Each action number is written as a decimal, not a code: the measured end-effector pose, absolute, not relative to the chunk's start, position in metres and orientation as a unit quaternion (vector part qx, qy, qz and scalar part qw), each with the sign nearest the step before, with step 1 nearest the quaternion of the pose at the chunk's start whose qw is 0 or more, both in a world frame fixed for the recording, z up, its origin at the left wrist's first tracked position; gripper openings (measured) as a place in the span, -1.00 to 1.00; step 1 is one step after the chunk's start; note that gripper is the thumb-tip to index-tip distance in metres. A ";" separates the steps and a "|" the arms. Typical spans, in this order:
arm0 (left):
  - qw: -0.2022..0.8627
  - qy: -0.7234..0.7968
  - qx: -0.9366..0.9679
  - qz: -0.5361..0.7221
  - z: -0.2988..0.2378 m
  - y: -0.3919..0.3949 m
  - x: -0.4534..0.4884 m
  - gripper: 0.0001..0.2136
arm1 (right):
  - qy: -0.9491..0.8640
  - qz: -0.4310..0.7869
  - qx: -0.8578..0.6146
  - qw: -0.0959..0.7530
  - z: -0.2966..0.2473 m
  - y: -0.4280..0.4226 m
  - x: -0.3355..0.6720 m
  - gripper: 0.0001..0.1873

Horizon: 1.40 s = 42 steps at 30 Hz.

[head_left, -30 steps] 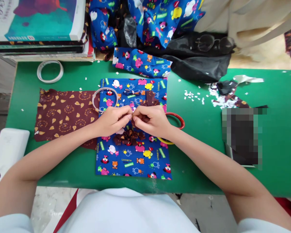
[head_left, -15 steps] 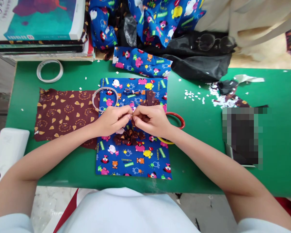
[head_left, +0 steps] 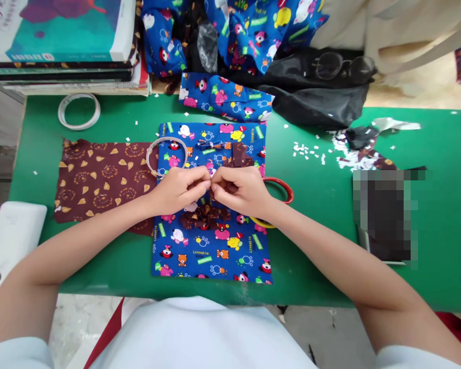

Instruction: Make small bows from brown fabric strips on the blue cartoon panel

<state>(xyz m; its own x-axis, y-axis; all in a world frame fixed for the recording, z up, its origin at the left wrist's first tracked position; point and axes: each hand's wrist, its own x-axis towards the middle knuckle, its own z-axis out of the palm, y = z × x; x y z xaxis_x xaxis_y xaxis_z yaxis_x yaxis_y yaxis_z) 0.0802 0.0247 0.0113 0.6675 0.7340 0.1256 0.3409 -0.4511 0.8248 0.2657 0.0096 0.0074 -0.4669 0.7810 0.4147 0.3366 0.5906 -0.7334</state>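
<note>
My left hand [head_left: 180,189] and my right hand [head_left: 240,190] meet fingertip to fingertip over a blue cartoon-print cloth [head_left: 211,264]. Both are closed in a pinch; whatever sits between the fingers is too small to make out. Just below them lies a brown fabric bow [head_left: 205,218]. Above them are a small blue bow [head_left: 212,145] and a brown fabric piece [head_left: 241,155]. A tape roll [head_left: 150,156] overlaps the cloth's left edge. Red and yellow ring handles [head_left: 288,190] stick out from under my right hand and wrist.
Brown leaf-print cloth [head_left: 100,182] spreads to the left, below another tape roll [head_left: 62,115]. A white box-like device [head_left: 17,241] stands at the left edge. Books [head_left: 69,43], blue fabric [head_left: 226,97] and glasses [head_left: 328,66] on a black bag line the back. Paper scraps [head_left: 349,154] litter the right.
</note>
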 end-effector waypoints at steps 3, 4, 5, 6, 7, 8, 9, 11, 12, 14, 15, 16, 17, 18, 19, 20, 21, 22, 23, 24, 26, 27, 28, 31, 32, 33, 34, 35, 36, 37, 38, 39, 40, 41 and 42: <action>0.415 0.321 0.818 0.236 0.012 0.025 0.080 -0.79 | -0.803 0.297 -0.348 0.381 0.007 0.010 0.266 -0.82; 0.417 0.319 0.818 0.235 0.012 0.025 0.079 -0.79 | -0.802 0.299 -0.349 0.382 0.007 0.009 0.266 -0.82; 0.418 0.318 0.818 0.235 0.012 0.025 0.079 -0.79 | -0.801 0.300 -0.348 0.383 0.007 0.009 0.266 -0.82; 0.419 0.318 0.817 0.234 0.012 0.025 0.079 -0.79 | -0.800 0.301 -0.348 0.384 0.007 0.009 0.266 -0.82; 0.420 0.319 0.817 0.233 0.012 0.025 0.079 -0.80 | -0.800 0.302 -0.347 0.385 0.007 0.009 0.266 -0.82; 0.420 0.320 0.817 0.231 0.012 0.025 0.078 -0.80 | -0.800 0.303 -0.347 0.385 0.007 0.009 0.265 -0.82; 0.419 0.321 0.818 0.230 0.012 0.025 0.078 -0.80 | -0.800 0.305 -0.347 0.384 0.007 0.009 0.266 -0.82; 0.418 0.322 0.818 0.228 0.013 0.025 0.078 -0.80 | -0.800 0.309 -0.348 0.380 0.007 0.009 0.266 -0.82; 0.418 0.322 0.818 0.228 0.013 0.026 0.078 -0.80 | -0.799 0.311 -0.348 0.378 0.008 0.009 0.266 -0.83; 0.418 0.321 0.818 0.230 0.013 0.026 0.078 -0.81 | -0.799 0.314 -0.349 0.376 0.008 0.010 0.266 -0.83; 0.417 0.321 0.818 0.231 0.013 0.026 0.079 -0.81 | -0.799 0.315 -0.349 0.375 0.008 0.010 0.266 -0.83; 0.417 0.321 0.818 0.231 0.013 0.026 0.079 -0.81 | -0.799 0.315 -0.350 0.374 0.008 0.010 0.266 -0.83; 0.417 0.321 0.818 0.231 0.013 0.026 0.079 -0.82 | -0.799 0.315 -0.350 0.373 0.009 0.010 0.266 -0.83; 0.417 0.322 0.818 0.231 0.013 0.026 0.079 -0.82 | -0.799 0.316 -0.351 0.372 0.009 0.010 0.266 -0.83; 0.418 0.322 0.818 0.230 0.013 0.026 0.079 -0.83 | -0.799 0.318 -0.352 0.370 0.009 0.010 0.266 -0.83; 0.419 0.322 0.817 0.230 0.013 0.026 0.079 -0.83 | -0.799 0.319 -0.353 0.368 0.009 0.010 0.266 -0.83; 0.422 0.322 0.816 0.230 0.014 0.026 0.079 -0.83 | -0.798 0.320 -0.354 0.367 0.009 0.010 0.266 -0.83; 0.425 0.322 0.814 0.230 0.014 0.026 0.079 -0.83 | -0.798 0.320 -0.354 0.368 0.009 0.010 0.266 -0.83; 0.429 0.321 0.813 0.229 0.014 0.026 0.079 -0.83 | -0.798 0.319 -0.353 0.369 0.009 0.010 0.266 -0.83; 0.433 0.320 0.811 0.229 0.015 0.026 0.079 -0.82 | -0.799 0.317 -0.351 0.372 0.008 0.010 0.266 -0.83; 0.441 0.316 0.808 0.230 0.015 0.026 0.078 -0.81 | -0.799 0.312 -0.349 0.377 0.008 0.010 0.266 -0.83; 0.443 0.314 0.807 0.231 0.015 0.026 0.078 -0.80 | -0.800 0.311 -0.348 0.377 0.008 0.009 0.266 -0.83; 0.443 0.313 0.807 0.232 0.015 0.026 0.079 -0.80 | -0.800 0.311 -0.348 0.377 0.008 0.009 0.266 -0.83; 0.432 0.314 0.813 0.233 0.014 0.026 0.079 -0.80 | -0.800 0.316 -0.351 0.372 0.008 0.009 0.266 -0.83; 0.429 0.314 0.814 0.234 0.014 0.026 0.079 -0.81 | -0.799 0.318 -0.352 0.369 0.008 0.009 0.266 -0.84; 0.427 0.314 0.815 0.234 0.014 0.026 0.079 -0.81 | -0.798 0.319 -0.355 0.367 0.008 0.009 0.267 -0.84; 0.427 0.313 0.815 0.235 0.014 0.026 0.079 -0.81 | -0.798 0.321 -0.358 0.364 0.008 0.009 0.267 -0.83; 0.428 0.313 0.815 0.236 0.014 0.026 0.079 -0.81 | -0.797 0.322 -0.361 0.362 0.008 0.009 0.267 -0.83; 0.429 0.313 0.814 0.235 0.014 0.026 0.079 -0.81 | -0.797 0.323 -0.362 0.361 0.007 0.009 0.267 -0.83; 0.431 0.314 0.813 0.234 0.014 0.025 0.079 -0.81 | -0.797 0.322 -0.362 0.361 0.007 0.009 0.267 -0.83; 0.433 0.315 0.812 0.233 0.014 0.025 0.079 -0.82 | -0.798 0.319 -0.360 0.363 0.007 0.009 0.267 -0.83; 0.434 0.316 0.811 0.233 0.014 0.025 0.079 -0.82 | -0.799 0.317 -0.358 0.365 0.007 0.009 0.267 -0.83; 0.434 0.317 0.811 0.232 0.014 0.025 0.079 -0.82 | -0.799 0.315 -0.356 0.368 0.007 0.009 0.267 -0.83; 0.433 0.318 0.811 0.231 0.014 0.025 0.079 -0.82 | -0.800 0.312 -0.355 0.370 0.008 0.009 0.267 -0.83; 0.432 0.319 0.811 0.230 0.014 0.025 0.079 -0.82 | -0.800 0.311 -0.355 0.370 0.008 0.009 0.267 -0.83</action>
<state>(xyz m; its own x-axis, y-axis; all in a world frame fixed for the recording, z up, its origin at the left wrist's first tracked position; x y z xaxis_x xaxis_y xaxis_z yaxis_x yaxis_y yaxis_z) 0.0792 0.0253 0.0145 0.6900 0.7172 0.0978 0.3195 -0.4230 0.8480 0.2665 0.0093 0.0076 -0.4743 0.7986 0.3704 0.3388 0.5539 -0.7605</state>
